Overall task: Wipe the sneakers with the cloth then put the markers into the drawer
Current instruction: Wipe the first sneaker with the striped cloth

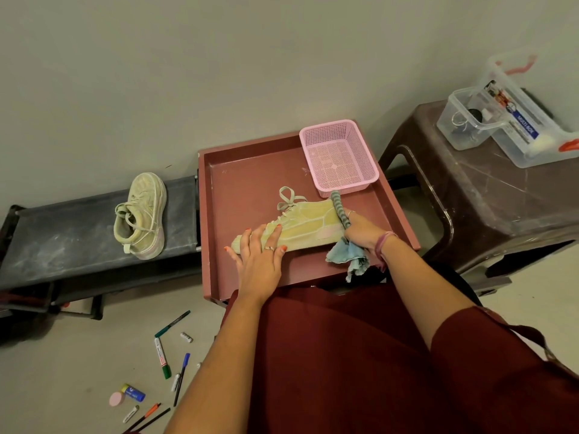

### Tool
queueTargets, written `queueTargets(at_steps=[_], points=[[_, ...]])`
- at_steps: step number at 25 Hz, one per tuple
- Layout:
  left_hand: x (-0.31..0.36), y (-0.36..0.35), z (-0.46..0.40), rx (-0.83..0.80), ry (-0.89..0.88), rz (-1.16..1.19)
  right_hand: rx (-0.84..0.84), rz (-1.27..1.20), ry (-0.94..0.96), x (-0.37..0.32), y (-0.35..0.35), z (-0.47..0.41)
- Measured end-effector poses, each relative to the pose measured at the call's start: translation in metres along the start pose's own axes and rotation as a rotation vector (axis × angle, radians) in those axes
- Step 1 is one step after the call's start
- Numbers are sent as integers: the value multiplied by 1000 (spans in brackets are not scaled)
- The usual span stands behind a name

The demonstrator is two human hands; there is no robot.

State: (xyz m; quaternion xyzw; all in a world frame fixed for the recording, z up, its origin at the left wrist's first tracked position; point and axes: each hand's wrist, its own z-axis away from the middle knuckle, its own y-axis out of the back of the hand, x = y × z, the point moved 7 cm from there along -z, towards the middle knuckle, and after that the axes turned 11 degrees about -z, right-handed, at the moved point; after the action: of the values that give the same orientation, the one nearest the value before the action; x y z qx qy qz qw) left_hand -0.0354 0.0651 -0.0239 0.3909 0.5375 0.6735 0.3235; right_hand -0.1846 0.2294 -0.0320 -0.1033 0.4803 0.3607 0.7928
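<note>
L hand [261, 252]: fingers spread flat, pressing toe end of sneaker [300, 228], which lies on its side in red drawer [219, 233]. R hand [363, 230]: fingers curled round blue cloth [347, 255] at sneaker heel; cloth tail hangs over drawer's front edge. Pink basket [340, 156] fills drawer's far-right corner, just beside heel. Far-left drawer floor bare. 2nd sneaker [142, 216] on dark bench [62, 239], well apart. Markers [163, 358] scattered on floor, front-left of drawer.
</note>
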Motion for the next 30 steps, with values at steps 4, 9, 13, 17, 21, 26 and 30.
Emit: queueTargets(at_steps=[4,9,13,17,21,26,30], points=[[-1,0,2,-4,2,-14,73,-131,-19,10,-10,6],[0,2,0,-5,-2,-4,320,469,60,11,-65,33],[-1,1,-2,-16,-10,31,340,752,291,11,-126,56],[-7,0,0,-31,-12,55,276,945,377,24,-125,56],[-4,2,1,-26,-37,44,345,1065,449,30,-89,60],[-5,1,1,-69,-41,31,407,861,299,12,-91,60],[-7,3,-5,-60,-32,49,167,827,287,-1,-131,63]])
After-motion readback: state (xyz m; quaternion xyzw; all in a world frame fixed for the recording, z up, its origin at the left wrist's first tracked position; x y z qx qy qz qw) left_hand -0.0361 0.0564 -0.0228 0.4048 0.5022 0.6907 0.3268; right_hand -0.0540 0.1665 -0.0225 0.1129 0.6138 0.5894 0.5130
